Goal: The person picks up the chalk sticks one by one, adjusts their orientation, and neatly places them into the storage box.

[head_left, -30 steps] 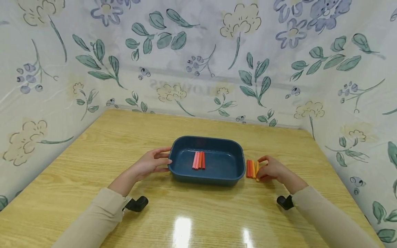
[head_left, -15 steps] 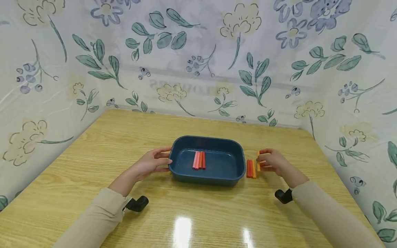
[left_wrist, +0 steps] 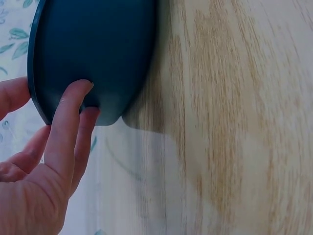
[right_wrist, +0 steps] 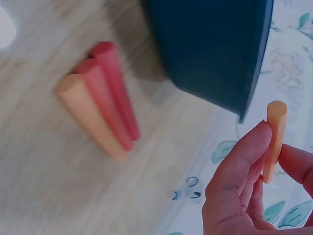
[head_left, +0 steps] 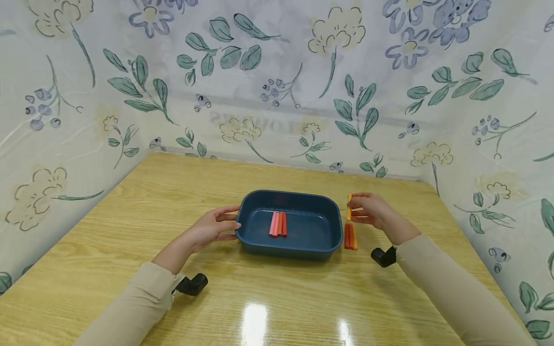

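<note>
A dark blue rectangular dish (head_left: 298, 252) stands mid-table, with several pink, orange and red crayon-like sticks (head_left: 278, 224) lying side by side inside. At its left end, my left hand (head_left: 207, 228) holds the wall, thumb at the rim and fingertips against the outside (left_wrist: 73, 103). Beyond the dish's right end, my right hand (head_left: 373, 210) pinches an orange crayon-like stick (right_wrist: 276, 132) between thumb and fingers, raised off the table. Two red sticks (head_left: 348, 236) and one orange stick (right_wrist: 90, 115) lie together just right of the dish, below that hand.
The wooden table (head_left: 259, 283) reaches back to a flower-printed curtain (head_left: 277, 96), which also hangs along both sides. A black wrist mount (head_left: 192, 284) shows at my left cuff and another black mount (head_left: 384, 257) at my right.
My right hand has lifted the orange stick away from the row beside the dish and moved it back, then slightly left. The left hand and dish have stayed in place.
</note>
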A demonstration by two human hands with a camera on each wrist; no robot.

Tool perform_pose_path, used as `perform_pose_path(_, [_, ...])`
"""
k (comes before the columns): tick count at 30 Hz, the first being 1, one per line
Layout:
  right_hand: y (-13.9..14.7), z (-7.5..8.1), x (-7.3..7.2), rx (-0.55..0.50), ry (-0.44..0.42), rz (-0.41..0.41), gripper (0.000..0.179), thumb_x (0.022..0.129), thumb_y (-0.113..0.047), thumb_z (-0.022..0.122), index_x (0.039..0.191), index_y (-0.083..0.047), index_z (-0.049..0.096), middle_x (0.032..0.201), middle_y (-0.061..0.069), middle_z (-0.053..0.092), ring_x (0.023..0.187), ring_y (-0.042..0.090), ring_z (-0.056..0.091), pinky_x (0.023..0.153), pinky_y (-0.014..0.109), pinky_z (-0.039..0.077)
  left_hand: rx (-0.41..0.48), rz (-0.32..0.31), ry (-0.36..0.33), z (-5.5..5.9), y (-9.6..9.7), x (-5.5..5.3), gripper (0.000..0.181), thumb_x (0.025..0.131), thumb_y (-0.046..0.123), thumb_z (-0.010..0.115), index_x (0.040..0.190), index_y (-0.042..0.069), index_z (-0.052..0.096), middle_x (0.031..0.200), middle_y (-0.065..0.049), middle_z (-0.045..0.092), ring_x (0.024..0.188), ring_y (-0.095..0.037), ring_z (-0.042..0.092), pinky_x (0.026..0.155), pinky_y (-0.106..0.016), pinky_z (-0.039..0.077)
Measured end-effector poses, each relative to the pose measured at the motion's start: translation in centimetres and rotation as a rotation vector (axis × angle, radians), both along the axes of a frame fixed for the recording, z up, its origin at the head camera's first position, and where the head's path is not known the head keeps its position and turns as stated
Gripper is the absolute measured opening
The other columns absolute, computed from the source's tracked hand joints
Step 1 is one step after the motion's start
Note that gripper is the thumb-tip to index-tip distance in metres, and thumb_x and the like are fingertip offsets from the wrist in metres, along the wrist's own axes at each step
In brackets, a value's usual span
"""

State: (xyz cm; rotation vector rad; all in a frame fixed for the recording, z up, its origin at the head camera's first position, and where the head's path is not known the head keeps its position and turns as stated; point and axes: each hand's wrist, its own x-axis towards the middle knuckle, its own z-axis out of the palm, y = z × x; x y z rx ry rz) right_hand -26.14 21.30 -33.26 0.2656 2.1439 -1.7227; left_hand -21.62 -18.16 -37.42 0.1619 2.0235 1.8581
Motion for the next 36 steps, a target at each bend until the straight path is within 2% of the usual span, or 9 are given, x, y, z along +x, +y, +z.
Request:
perform_pose_path(7, [-1.8, 1.3, -1.2, -0.062, -0.025, -0.01, 0.053, 0.093, -0.009, 0.052, 0.14, 0.001, 0.032, 0.105, 0.011, 0.047, 0.077, 0.016, 0.056, 0.071, 0.026, 0.054, -0.003, 0.008, -0.009, -0.1, 0.1, 0.0, 0.063, 0.091, 0.001, 0.057, 0.145, -0.002, 0.024, 0.138, -0.031, 0.032, 0.11, -0.032, 0.054, 0.087, -0.044, 0.049])
perform_pose_path(15, [-4.3, 2.1, -2.2, -0.095, -0.081, -0.002, 0.037, 0.092, -0.008, 0.055, 0.126, 0.0, 0.045, 0.105, 0.011, 0.045, 0.085, 0.02, 0.054, 0.073, 0.025, 0.055, -0.007, 0.01, -0.005, -0.1, 0.0, 0.0, 0.062, 0.092, 0.002, 0.057, 0.145, -0.002, 0.024, 0.137, -0.031, 0.032, 0.11, -0.033, 0.055, 0.086, -0.044, 0.05])
perform_pose_path(22, [-6.4, 2.3, -2.8, -0.09, -0.121, 0.017, 0.034, 0.091, -0.006, 0.057, 0.123, 0.001, 0.047, 0.108, 0.013, 0.046, 0.09, 0.023, 0.055, 0.076, 0.027, 0.055, -0.011, 0.007, -0.003, -0.1, 0.2, -0.1, 0.062, 0.091, 0.002, 0.057, 0.145, -0.002, 0.025, 0.137, -0.031, 0.033, 0.109, -0.031, 0.055, 0.086, -0.043, 0.05])
perform_pose_path(25, [-7.2, 2.2, -3.2, -0.093, -0.127, 0.028, 0.037, 0.09, -0.004, 0.058, 0.126, 0.002, 0.046, 0.109, 0.014, 0.046, 0.09, 0.024, 0.056, 0.083, 0.031, 0.053, -0.014, 0.006, 0.001, -0.1, 0.2, -0.2, 0.062, 0.091, 0.002, 0.057, 0.145, -0.002, 0.025, 0.137, -0.031, 0.033, 0.109, -0.032, 0.055, 0.086, -0.043, 0.05])
perform_pose_path(29, [-8.3, 1.8, -3.7, -0.081, -0.136, 0.082, 0.041, 0.09, -0.003, 0.058, 0.129, 0.004, 0.045, 0.108, 0.015, 0.046, 0.088, 0.024, 0.055, 0.088, 0.035, 0.05, -0.015, 0.01, 0.005, 0.0, 0.1, -0.1, 0.062, 0.092, 0.002, 0.057, 0.145, -0.002, 0.025, 0.137, -0.031, 0.033, 0.11, -0.033, 0.055, 0.086, -0.043, 0.05])
perform_pose_path(36, [-9.9, 0.8, -4.0, -0.006, -0.166, 0.137, 0.038, 0.09, -0.005, 0.06, 0.125, 0.005, 0.049, 0.104, 0.015, 0.053, 0.082, 0.021, 0.058, 0.079, 0.032, 0.054, -0.001, 0.008, 0.003, 0.0, 0.0, -0.1, 0.062, 0.092, 0.002, 0.056, 0.145, -0.002, 0.025, 0.137, -0.032, 0.033, 0.111, -0.034, 0.054, 0.086, -0.044, 0.05])
